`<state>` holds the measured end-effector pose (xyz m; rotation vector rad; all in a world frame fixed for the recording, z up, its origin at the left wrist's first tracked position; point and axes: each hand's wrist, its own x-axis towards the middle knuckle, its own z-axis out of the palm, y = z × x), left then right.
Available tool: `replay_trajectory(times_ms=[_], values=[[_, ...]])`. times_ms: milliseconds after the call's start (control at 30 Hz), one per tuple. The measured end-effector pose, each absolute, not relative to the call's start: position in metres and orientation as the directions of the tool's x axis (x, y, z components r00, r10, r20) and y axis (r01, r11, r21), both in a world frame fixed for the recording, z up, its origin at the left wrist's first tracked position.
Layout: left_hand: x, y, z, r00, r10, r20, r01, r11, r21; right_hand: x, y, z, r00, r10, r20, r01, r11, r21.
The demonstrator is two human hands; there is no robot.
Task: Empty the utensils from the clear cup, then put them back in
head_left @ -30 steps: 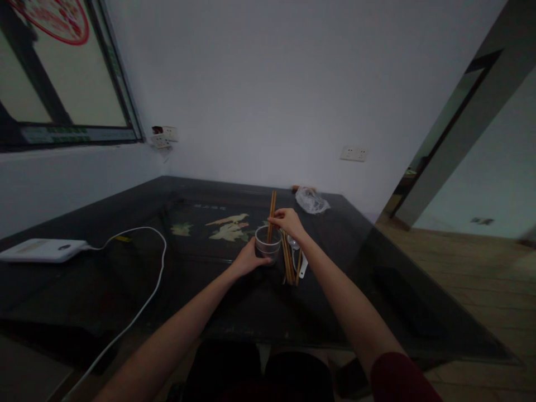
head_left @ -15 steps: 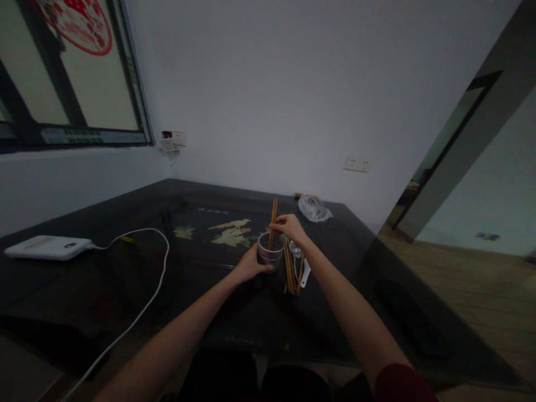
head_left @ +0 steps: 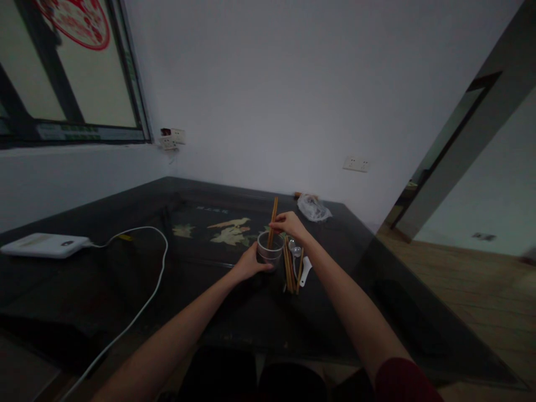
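My left hand [head_left: 250, 264] is wrapped round the side of a clear cup [head_left: 270, 254] on the dark table. With my right hand [head_left: 288, 224] I pinch a pair of wooden chopsticks [head_left: 274, 212], their lower ends down inside the cup. They stand nearly upright, leaning slightly to the right. Just right of the cup lie several more chopsticks [head_left: 288, 268] in a loose bundle. Among them are metal spoons [head_left: 295, 250] and a white spoon [head_left: 306, 271], partly hidden by my right forearm.
A crumpled clear plastic bag [head_left: 313, 209] lies near the wall at the back. At the left, a white power bank [head_left: 46, 245] has a white cable [head_left: 161, 268] running off the front edge of the dark table [head_left: 234, 312]. A dark flat object [head_left: 404, 310] lies at the right.
The chopsticks tilt slightly more to the right at the top. Both hands keep their hold, and the view has shifted a little.
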<state>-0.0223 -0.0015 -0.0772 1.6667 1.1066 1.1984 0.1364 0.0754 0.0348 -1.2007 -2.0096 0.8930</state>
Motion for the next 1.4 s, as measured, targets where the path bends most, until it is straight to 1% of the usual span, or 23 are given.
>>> replay_trajectory(times_ms=[233,467,700,867,1067,1233,1400], values=[[-0.024,0.000,-0.080,0.187,0.943,0.275,0.211,-0.312,0.926,0.137,0.077,0.033,-0.363,0.917,0.163,0.486,0.336,-0.807],[-0.023,-0.002,-0.076,0.176,0.947,0.269,0.199,-0.302,0.932,0.138,0.077,0.033,-0.361,0.917,0.168,0.413,0.318,-0.853],[-0.024,-0.002,-0.076,0.173,0.947,0.271,0.237,-0.307,0.922,0.136,0.083,0.035,-0.288,0.940,0.184,0.360,0.284,-0.888],[-0.023,-0.003,-0.074,0.168,0.945,0.280,0.252,-0.316,0.915,0.135,0.087,0.033,-0.301,0.933,0.197,0.334,0.297,-0.895],[-0.022,-0.009,-0.065,0.147,0.954,0.263,0.281,-0.295,0.913,0.136,0.088,0.033,-0.300,0.941,0.154,0.338,0.256,-0.906],[-0.021,-0.008,-0.067,0.167,0.952,0.258,0.233,-0.292,0.928,0.134,0.083,0.035,-0.284,0.940,0.191,0.382,0.293,-0.876],[-0.023,-0.004,-0.073,0.168,0.957,0.235,0.214,-0.268,0.939,0.137,0.078,0.037,-0.235,0.944,0.233,0.357,0.307,-0.882]])
